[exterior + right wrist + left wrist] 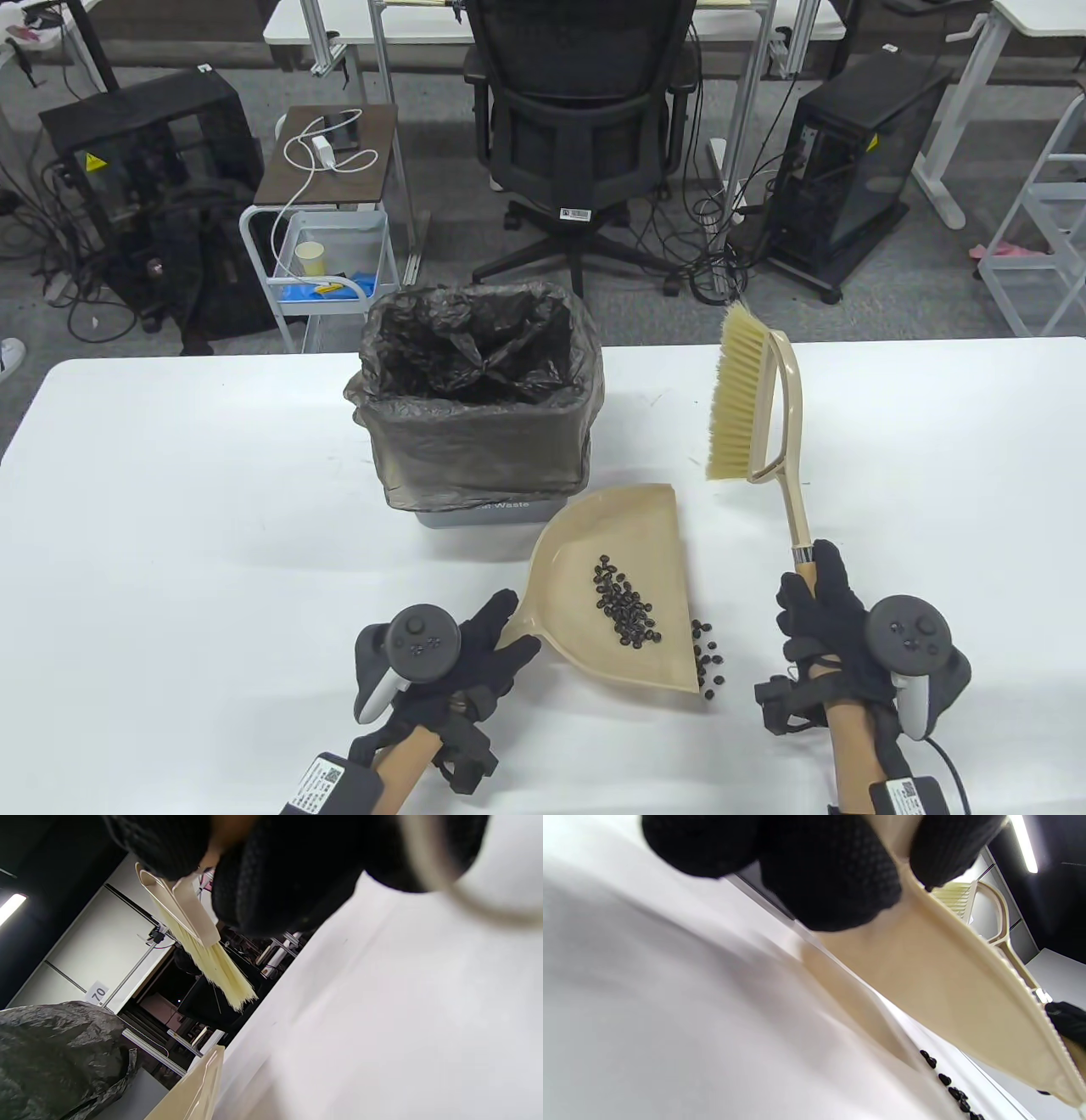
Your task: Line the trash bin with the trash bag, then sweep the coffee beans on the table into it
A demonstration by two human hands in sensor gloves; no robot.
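Table view: a gray trash bin (pixel 475 509) stands at center frame on the white table (pixel 170 509), lined w/ a dark trash bag (pixel 475 373) whose edge is folded down over the rim. Just below and right of it lies a beige dustpan (pixel 628 526), a heap of coffee beans (pixel 624 607) inside it; a smaller cluster of loose beans (pixel 708 658) sits on the table at the pan's right edge. Left hand (pixel 475 654), lower left of center, has fingers curled round the dustpan handle. Right hand (pixel 827 615), lower right, grips the brush (pixel 751 407) by its handle, brush head raised toward the upper right, bristles facing left, clear of the table. An office chair (pixel 577 110) stands behind the table, top center.

Left wrist view: gloved fingers (pixel 831 870) at top clamp the dustpan (pixel 937 976), which runs diagonally to lower right, lifted off the table at that end. Beans (pixel 946 1082) lie on the table at bottom right. Brush (pixel 992 912) shows upper right.

Right wrist view: black fingers (pixel 271 878) at top wrap the brush (pixel 203 950) handle; pale bristles point down at center left. Bag (pixel 59 1056) fills lower left; the dustpan (pixel 199 1090) edge shows at bottom center.
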